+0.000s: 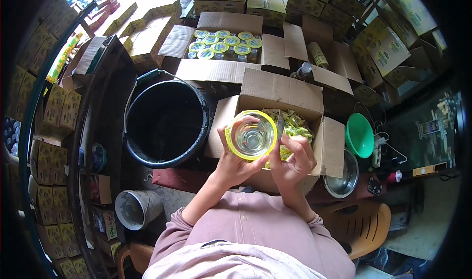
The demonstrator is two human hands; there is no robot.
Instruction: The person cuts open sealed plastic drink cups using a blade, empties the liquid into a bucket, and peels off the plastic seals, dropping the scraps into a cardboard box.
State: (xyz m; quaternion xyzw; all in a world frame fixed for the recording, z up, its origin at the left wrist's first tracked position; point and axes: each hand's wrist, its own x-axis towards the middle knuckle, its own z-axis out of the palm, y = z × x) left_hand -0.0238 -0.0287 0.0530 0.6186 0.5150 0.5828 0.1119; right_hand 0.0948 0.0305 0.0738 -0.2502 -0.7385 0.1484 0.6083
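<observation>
While the left hand (230,164) cradles a cup (252,137), the right hand (296,157) pinches a blade (280,125). Keep its edge off skin.

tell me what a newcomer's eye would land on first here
The clear yellow-rimmed cup in the left hand, mid-picture, probably draws the eye first, with a blade in the right hand beside it. Next come the black bucket left of the cup and the bright green bowl to the right.
</observation>
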